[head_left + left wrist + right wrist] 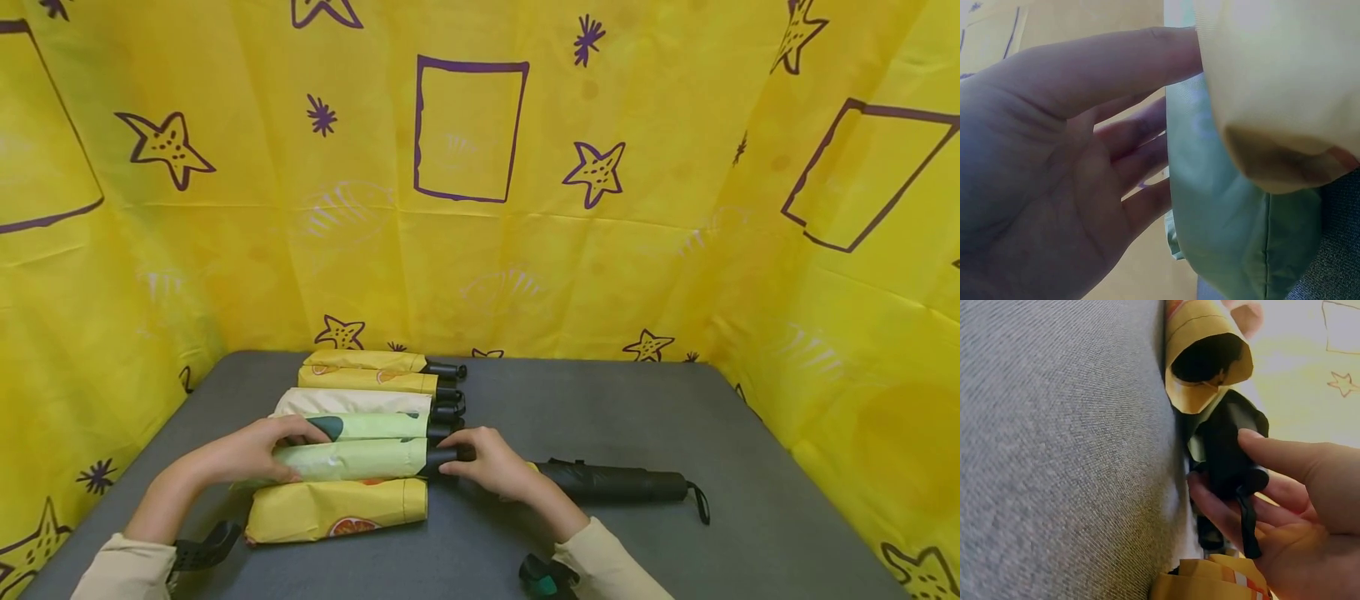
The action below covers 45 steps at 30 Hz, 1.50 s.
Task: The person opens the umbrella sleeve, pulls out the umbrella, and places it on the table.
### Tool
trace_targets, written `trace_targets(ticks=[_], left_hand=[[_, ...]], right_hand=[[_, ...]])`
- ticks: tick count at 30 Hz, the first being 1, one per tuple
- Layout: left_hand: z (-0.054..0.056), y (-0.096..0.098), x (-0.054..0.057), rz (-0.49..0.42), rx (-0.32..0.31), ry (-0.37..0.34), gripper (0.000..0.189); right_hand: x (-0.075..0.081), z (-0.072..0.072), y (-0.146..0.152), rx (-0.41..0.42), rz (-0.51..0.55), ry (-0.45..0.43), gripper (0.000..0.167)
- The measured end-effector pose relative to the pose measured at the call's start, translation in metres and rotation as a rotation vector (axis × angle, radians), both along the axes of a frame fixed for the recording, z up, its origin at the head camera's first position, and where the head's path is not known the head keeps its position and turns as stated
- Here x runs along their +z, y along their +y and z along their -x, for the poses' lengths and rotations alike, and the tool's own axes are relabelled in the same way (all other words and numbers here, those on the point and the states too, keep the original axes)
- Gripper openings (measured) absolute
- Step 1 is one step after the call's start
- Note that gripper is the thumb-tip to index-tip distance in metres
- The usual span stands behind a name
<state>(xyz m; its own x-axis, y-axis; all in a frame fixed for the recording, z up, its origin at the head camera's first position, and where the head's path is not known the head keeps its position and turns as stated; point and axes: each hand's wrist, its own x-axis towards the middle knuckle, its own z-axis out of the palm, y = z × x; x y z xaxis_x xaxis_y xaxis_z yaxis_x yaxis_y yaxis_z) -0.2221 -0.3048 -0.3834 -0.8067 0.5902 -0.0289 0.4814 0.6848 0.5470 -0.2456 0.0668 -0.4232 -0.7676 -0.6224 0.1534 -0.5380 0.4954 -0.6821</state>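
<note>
Left hand (pixel 258 450) grips the left end of the nearer light green umbrella (pixel 360 460): thumb on its near side, fingers over the far side, fingertips partly hidden. Right hand (pixel 491 465) pinches the same umbrella's black handle (pixel 1225 447) at its right end, thumb against fingers, strap (pixel 1249 525) hanging off the end. So both hands are on one piece, one at each end.

Position: left-centre of the grey table (pixel 570 417), lying left-right in a row. Leaf-print green umbrella (pixel 382 426) right beside it on the far side, then cream umbrella (pixel 352 402), then two yellow ones furthest off. Near side: yellow sleeve (pixel 315 510) with orange-slice print, mouth facing right, no handle sticking out; inside is dark, can't tell what's in there. Black umbrella (pixel 615 482) lies to the right, its left end hidden by the right wrist.

Risks, my read:
- Neighbours packed tight. Left fingers reach down by the leaf-print one, so a sideways shove could knock the row out of line.
- Left thumb is wedged by the yellow sleeve; lifting or twisting could drag it askew, it looks loose.
- Right hand has only a pinch on a smooth-looking handle. Uneven pull between hands and it could slip, or fabric shifts on the shaft.
- Right forearm is close to the black umbrella; a backward sweep could roll it.
</note>
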Motion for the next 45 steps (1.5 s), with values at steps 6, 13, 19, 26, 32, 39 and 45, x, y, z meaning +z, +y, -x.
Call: trace_targets(ticks=[6, 13, 19, 26, 32, 39, 45], left_hand=[[0.000, 0.000, 0.000, 0.003, -0.004, 0.011, 0.047], [0.000, -0.002, -0.001, 0.015, 0.003, -0.009, 0.049], [0.000, -0.003, -0.002, 0.018, 0.002, 0.000, 0.048], [0.000, -0.004, -0.003, 0.013, -0.008, 0.019, 0.047], [0.000, -0.006, -0.003, 0.006, -0.017, 0.000, 0.048], [0.000, -0.007, -0.002, -0.013, -0.026, -0.011, 0.046], [0.002, -0.010, -0.003, -0.041, -0.026, -0.018, 0.045]], right_hand=[[0.005, -0.002, 0.006, -0.010, 0.038, -0.097, 0.033], [0.008, -0.004, 0.013, -0.022, 0.050, -0.124, 0.033], [0.010, -0.004, 0.019, -0.049, 0.036, -0.101, 0.028], [0.011, -0.004, 0.027, -0.054, 0.059, -0.101, 0.026], [0.013, -0.006, 0.035, -0.064, 0.068, -0.153, 0.030], [0.014, -0.008, 0.046, -0.081, 0.077, -0.188, 0.031], [0.013, -0.008, 0.050, -0.099, 0.096, -0.205, 0.029]])
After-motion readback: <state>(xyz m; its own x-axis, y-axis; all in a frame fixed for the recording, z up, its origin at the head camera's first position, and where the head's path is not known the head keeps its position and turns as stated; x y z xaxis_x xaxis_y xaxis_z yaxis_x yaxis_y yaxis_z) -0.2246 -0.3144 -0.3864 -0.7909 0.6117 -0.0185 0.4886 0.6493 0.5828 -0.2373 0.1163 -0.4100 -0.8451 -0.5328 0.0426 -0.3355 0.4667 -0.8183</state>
